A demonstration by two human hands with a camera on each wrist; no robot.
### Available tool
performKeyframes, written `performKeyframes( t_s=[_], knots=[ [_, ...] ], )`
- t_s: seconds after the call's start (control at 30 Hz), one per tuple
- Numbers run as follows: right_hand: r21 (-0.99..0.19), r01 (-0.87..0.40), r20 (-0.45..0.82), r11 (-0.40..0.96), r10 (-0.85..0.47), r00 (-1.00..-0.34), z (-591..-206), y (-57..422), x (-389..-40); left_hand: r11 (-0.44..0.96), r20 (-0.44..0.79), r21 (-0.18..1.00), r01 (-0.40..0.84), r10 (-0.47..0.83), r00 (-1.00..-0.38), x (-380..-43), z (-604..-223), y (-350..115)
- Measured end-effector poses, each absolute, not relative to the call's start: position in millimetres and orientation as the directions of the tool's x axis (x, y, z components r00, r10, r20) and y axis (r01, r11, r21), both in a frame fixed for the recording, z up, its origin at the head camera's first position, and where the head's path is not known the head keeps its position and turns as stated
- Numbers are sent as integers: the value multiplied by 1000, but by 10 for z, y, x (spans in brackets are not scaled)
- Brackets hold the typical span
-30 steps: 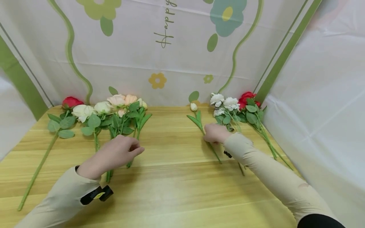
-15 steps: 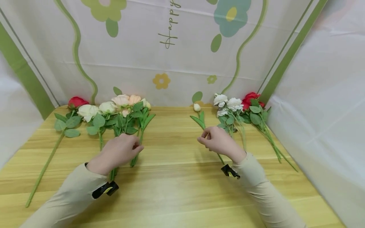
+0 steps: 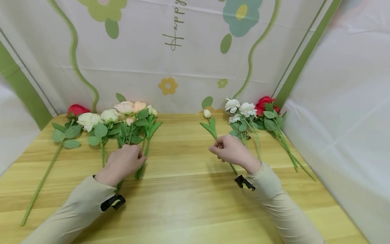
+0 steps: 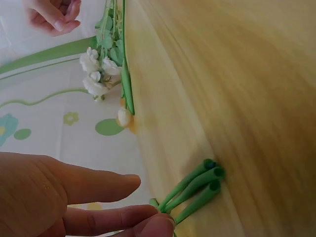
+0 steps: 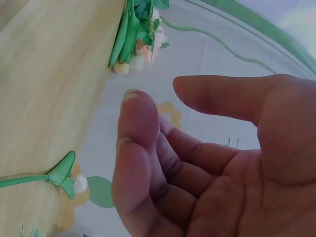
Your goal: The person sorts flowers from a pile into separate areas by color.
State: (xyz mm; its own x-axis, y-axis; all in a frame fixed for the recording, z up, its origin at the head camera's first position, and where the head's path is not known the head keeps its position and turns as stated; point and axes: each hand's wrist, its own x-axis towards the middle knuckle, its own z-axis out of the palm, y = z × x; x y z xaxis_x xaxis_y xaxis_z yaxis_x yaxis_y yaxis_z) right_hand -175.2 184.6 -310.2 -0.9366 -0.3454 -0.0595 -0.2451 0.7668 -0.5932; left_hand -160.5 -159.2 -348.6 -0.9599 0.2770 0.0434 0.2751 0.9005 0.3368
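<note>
My left hand [image 3: 123, 162] hovers over stems at the left of the table. In the left wrist view, its thumb and fingers stand apart; the fingertips overlap several green stems [image 4: 197, 185], and contact cannot be told. My right hand [image 3: 234, 152] is above the stem of a single white tulip [image 3: 207, 114], its fingers loosely curved and holding nothing. That tulip [image 5: 80, 184] lies on the table in the right wrist view. Cream roses [image 3: 89, 120], peach flowers [image 3: 125, 107] and pale tulips [image 3: 152, 110] lie around the left hand's far side, their stems partly hidden by it.
A red rose [image 3: 77, 110] with a long stem lies at the far left. White flowers [image 3: 247, 109] and red roses [image 3: 264, 103] lie at the right. Behind the wooden table [image 3: 182, 203] hangs a printed cloth [image 3: 137, 51]; white sheeting [image 3: 341, 118] closes the right side.
My right hand has drawn back from the tulip's stem toward me, leaving the tulip lying in place. My left hand has shifted slightly left.
</note>
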Motion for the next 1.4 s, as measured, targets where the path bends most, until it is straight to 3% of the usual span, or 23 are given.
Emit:
performKeyframes(
  t_s=[0.27, 0.6, 0.97, 1.23, 1.4],
  knots=[
    [-612, -273, -59, 743, -387, -920, -3121, 1793, -1746, 887, -16, 383, 257, 285, -959, -1612, -3564, -1592],
    [-614, -282, -64, 737, -402, -913, -3140, 1786, -1733, 902, 37, 325, 285, 289, -957, -1659, -3623, -1598],
    [-607, -287, -65, 742, -406, -912, -3138, 1770, -1730, 891, -14, 359, 278, 303, -953, -1677, -3648, -1617],
    [-607, -268, -83, 748, -395, -915, -3119, 1748, -1713, 916, -98, 302, 266, 307, -947, -1676, -3604, -1661],
    [-636, -238, -106, 734, -388, -916, -3113, 1734, -1711, 895, -169, 364, 257, 335, -927, -1693, -3563, -1691]
  ],
)
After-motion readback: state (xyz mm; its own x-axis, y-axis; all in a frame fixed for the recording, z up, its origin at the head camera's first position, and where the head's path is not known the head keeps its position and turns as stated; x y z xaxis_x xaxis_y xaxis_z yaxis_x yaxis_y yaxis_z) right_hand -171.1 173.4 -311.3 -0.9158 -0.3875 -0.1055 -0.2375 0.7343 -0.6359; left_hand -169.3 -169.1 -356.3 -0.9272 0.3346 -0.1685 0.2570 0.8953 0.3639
